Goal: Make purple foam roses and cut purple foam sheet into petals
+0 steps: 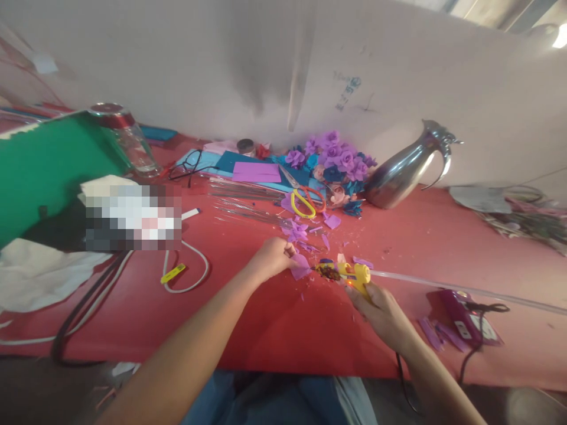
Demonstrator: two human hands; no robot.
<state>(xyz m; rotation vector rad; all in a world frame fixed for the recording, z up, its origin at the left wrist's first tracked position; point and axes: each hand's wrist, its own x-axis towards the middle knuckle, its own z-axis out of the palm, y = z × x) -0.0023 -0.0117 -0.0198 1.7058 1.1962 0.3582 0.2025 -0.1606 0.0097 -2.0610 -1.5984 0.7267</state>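
Red desk (pixel 266 319) sits by a white wall. Left hand (pixel 271 257) pinches a purple paper petal (pixel 301 268) in the middle. Right hand (pixel 384 313) grips a yellow glue gun (pixel 352 275), its tip touching the petal. Scissors (pixel 305 200) lie farther away.

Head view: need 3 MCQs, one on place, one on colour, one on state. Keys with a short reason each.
1. Where does the metal jug stand?
A. on the red table, right of the paper flowers
B. on the green board
C. beside the phone charger

2. What colour is the glue gun?
A. blue
B. yellow
C. white

3. What is the left hand doing?
A. lying flat on the table
B. gripping the scissors
C. pinching a purple paper petal

Answers:
1 A, the jug sits by the wall just right of the flower pile.
2 B, its body is yellow in the right hand.
3 C, the fingers close on the petal at the gun's nozzle; the scissors lie untouched.
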